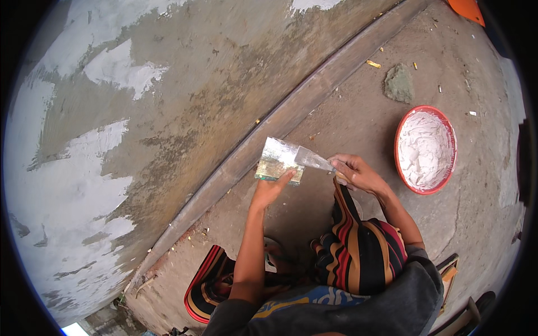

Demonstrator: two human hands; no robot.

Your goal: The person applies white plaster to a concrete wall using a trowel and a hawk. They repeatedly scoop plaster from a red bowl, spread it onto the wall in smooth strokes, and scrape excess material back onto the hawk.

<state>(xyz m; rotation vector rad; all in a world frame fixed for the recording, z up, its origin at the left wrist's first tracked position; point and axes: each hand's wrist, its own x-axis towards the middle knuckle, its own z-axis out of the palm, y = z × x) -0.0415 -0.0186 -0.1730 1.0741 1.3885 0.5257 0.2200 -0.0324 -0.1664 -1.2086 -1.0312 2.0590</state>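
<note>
My left hand (271, 189) grips a flat, wide metal scraper (278, 152) by its lower edge, the thumb lying over its face. Its upper part is shiny, and the lower strip is yellowish and stained. In my right hand (357, 172) is a putty knife (314, 159) with a tapering blade, held at the handle end with fingers closed. The knife's wide end lies over the right side of the scraper and seems to touch it. To the right of my hands stands a red tub (398, 147) holding thick white putty (425, 148).
A grey wall (185, 84) with patches of white putty fills the left side. A narrow ledge (246, 154) runs along its foot. On the concrete floor (358, 115) lie a rough stone (399, 84) and small scraps. An orange object (468, 10) shows at the top right.
</note>
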